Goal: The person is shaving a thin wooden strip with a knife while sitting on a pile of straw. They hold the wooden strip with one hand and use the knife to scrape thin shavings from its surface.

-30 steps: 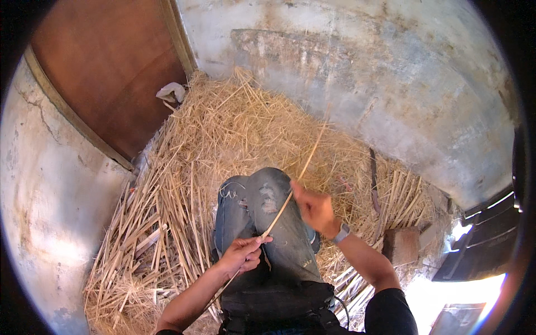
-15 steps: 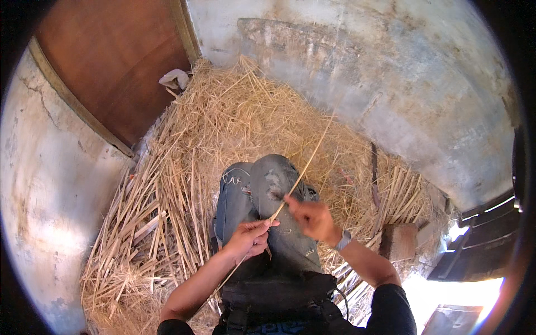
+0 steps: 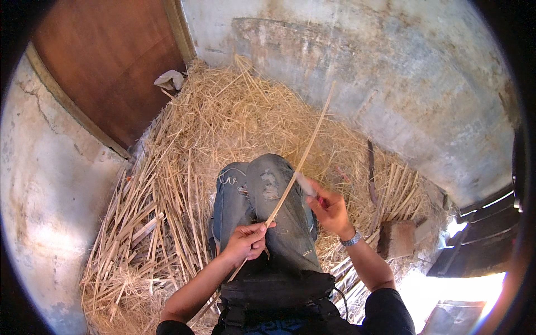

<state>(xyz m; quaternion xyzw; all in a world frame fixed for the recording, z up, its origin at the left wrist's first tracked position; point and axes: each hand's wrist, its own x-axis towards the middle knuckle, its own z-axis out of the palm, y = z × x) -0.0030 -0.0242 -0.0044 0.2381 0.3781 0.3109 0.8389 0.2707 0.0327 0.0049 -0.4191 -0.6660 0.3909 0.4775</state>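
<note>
Above my lap, my left hand (image 3: 248, 241) pinches a long, thin bamboo strip (image 3: 300, 165). The strip slants up and away to the right, and its lower end runs back under my left wrist toward my body. To the right, my right hand (image 3: 330, 212) is closed around the red handle of a knife. The pale, motion-blurred knife blade (image 3: 305, 183) points up and left, its tip at or close to the strip; whether they touch I cannot tell. A metal watch (image 3: 352, 239) is on my right wrist.
A thick heap of shavings (image 3: 251, 111) covers the floor ahead. Many split strips (image 3: 162, 223) lie on the left, others (image 3: 405, 192) on the right beside a wooden block (image 3: 396, 239). Weathered walls (image 3: 391, 72) and a brown door panel (image 3: 111, 61) enclose the corner.
My right hand has shifted a little right and turned, bringing the knife blade into view. The strip now stands slightly steeper, while my left hand keeps its pinch.
</note>
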